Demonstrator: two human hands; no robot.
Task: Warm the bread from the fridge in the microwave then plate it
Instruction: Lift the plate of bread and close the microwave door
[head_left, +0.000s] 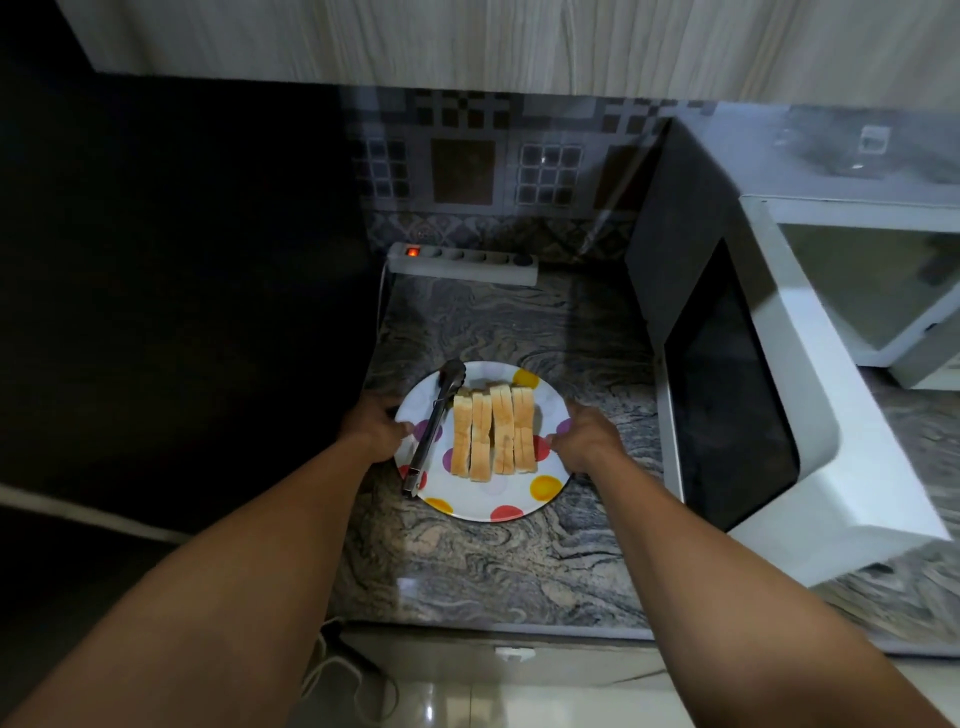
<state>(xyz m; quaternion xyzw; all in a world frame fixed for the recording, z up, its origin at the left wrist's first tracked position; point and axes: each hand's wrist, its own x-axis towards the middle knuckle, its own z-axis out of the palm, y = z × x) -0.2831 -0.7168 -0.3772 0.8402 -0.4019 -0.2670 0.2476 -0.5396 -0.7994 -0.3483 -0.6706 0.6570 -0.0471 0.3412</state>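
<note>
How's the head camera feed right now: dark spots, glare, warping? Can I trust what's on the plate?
Head view: dim overall, left third nearly black; the white polka-dot plate, the upright bread slices and the metal tongs are lit and readable. Wide-angle warping bends the open white microwave door and the forearms. Soft reflections on the marbled stone counter; edges slightly soft. Left hand and right hand grip the rim.

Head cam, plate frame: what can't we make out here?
- Left hand and right hand fingertips: hidden under the plate rim.
- Microwave cavity: cut off by the right edge.
- Left of the counter: too dark.
- Bread slice count: blurred together.
</note>
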